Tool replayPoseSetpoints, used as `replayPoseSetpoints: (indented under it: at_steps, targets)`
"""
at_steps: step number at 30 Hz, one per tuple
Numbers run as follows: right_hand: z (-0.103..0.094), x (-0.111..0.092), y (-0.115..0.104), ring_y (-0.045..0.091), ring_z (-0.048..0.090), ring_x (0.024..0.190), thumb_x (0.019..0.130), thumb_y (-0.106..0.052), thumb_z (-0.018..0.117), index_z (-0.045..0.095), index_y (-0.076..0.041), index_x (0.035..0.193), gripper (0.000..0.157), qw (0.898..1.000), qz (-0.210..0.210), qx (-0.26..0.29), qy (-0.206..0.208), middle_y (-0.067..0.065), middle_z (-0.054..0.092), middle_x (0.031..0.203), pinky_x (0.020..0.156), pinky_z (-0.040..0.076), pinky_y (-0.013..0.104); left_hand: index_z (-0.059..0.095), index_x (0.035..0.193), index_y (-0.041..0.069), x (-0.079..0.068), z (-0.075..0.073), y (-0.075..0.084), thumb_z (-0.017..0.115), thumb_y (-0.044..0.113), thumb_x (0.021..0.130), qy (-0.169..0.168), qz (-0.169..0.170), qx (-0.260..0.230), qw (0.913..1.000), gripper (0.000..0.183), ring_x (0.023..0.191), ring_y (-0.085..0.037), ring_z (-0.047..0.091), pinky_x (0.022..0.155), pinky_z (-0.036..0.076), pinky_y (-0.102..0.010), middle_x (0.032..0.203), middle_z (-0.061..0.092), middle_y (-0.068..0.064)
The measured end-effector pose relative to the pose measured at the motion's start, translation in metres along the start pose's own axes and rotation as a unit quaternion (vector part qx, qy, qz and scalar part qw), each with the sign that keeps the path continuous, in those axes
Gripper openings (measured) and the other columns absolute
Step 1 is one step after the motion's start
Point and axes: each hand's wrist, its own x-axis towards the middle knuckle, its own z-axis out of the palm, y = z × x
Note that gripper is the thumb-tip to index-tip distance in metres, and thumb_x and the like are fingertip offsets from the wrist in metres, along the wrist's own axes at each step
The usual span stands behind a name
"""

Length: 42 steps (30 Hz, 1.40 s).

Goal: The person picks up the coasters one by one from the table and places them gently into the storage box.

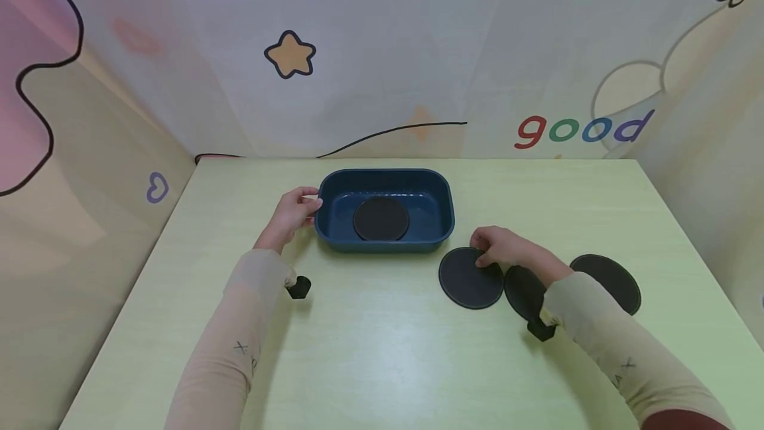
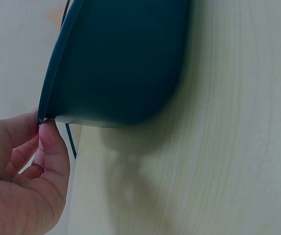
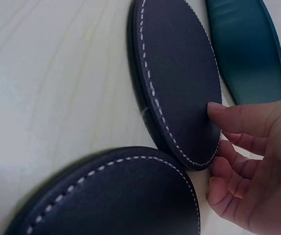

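A dark blue rectangular tray (image 1: 384, 245) with rounded corners stands near the table's back, with a round black coaster (image 1: 381, 219) inside it. My left hand (image 1: 291, 214) pinches the tray's left rim between thumb and fingers, as the left wrist view shows close up. To the tray's front right, my right hand (image 1: 507, 247) holds another black coaster (image 1: 468, 281) by its edge, thumb on top and fingers at the far side. In the right wrist view this coaster (image 3: 179, 73) has white stitching along its border and seems to be tilted or stacked; I cannot tell which.
A further coaster (image 1: 522, 290) lies just right of the held one, partly covered by my right wrist. Another coaster (image 1: 611, 281) is farther right, partly behind the forearm. The pale wooden table (image 1: 382, 363) meets a printed backdrop (image 1: 382, 58) at its back edge.
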Motion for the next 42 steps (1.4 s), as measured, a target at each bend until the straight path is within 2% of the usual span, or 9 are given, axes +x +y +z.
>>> replayPoseSetpoints:
  at_steps: [6,21,28,36,42]
  targets:
    - [-0.003,0.001,-0.003,0.019,0.045,0.076,0.072,-0.004,0.068,0.052,0.001,0.091,0.026,1.000,-0.004,-0.020,-0.003,0.008,0.050,0.081,0.067,0.037,0.027,0.043,0.128,0.010,-0.001,0.000,0.002,0.050,0.017,0.091,-0.001,0.005,-0.005,1.0000,0.038,0.077,-0.016,0.053,0.058,0.046,-0.015,0.099,0.048,-0.005]
    - [-0.007,-0.007,-0.009,0.022,0.044,0.083,0.076,-0.002,0.064,0.049,0.001,0.093,0.023,1.000,0.009,0.002,-0.015,0.010,0.050,0.088,0.072,0.037,0.030,0.042,0.129,0.008,-0.002,0.000,0.002,0.049,0.016,0.092,-0.009,0.011,-0.004,0.9999,0.039,0.079,-0.016,0.054,0.060,0.046,-0.015,0.097,0.047,-0.004]
    - [-0.014,-0.013,-0.015,0.020,0.044,0.079,0.079,0.001,0.060,0.051,0.000,0.090,0.014,1.000,-0.001,0.005,-0.010,0.008,0.049,0.083,0.066,0.038,0.029,0.043,0.129,0.009,-0.001,0.000,0.001,0.049,0.017,0.092,-0.007,0.010,-0.003,0.9999,0.038,0.071,-0.009,0.052,0.060,0.046,-0.016,0.097,0.047,-0.004]
    - [-0.027,-0.027,-0.019,0.020,0.045,0.075,0.084,0.003,0.048,0.050,0.000,0.100,0.017,0.997,0.001,0.074,-0.037,0.009,0.047,0.083,0.060,0.043,0.028,0.043,0.129,0.009,-0.002,0.000,0.001,0.049,0.017,0.092,-0.004,0.003,0.004,1.0000,0.039,0.072,-0.010,0.052,0.062,0.046,-0.017,0.098,0.047,-0.004]
    - [-0.036,-0.035,-0.019,0.021,0.045,0.073,0.085,0.002,0.048,0.051,0.000,0.102,0.018,0.994,-0.009,0.105,-0.039,0.009,0.047,0.081,0.061,0.045,0.029,0.043,0.129,0.009,-0.002,0.000,0.001,0.050,0.017,0.092,-0.005,0.006,0.001,1.0000,0.039,0.070,-0.010,0.052,0.060,0.046,-0.016,0.096,0.047,-0.004]
